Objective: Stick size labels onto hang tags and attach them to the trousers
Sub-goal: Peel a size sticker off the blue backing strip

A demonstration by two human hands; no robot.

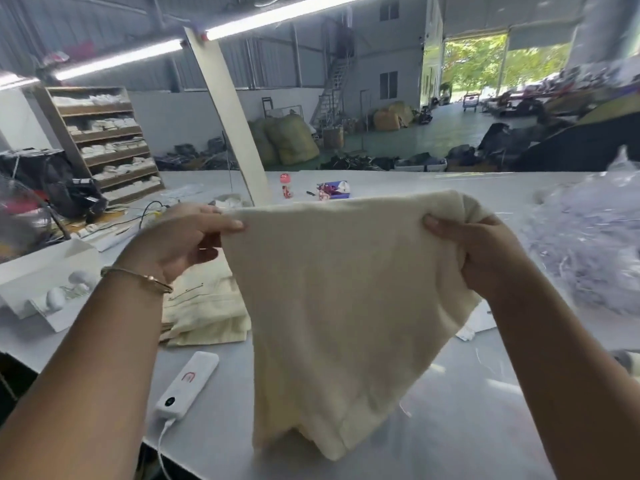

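Cream trousers (332, 306) hang folded in the air above the white table (450, 427), their lower end touching the tabletop. My left hand (183, 237) pinches the top left corner of the waistband. At the top right corner, my right hand (478, 251) grips the bunched fabric. More cream garments (204, 306) lie stacked flat on the table behind the left hand. No hang tag or size label shows clearly.
A white power bank (188, 386) with a cable lies near the table's front edge. An open white box (45, 282) sits at the left. Clear plastic bags (588, 244) are heaped at the right. A slanted white post (228, 116) and small items (332, 190) stand at the table's far side.
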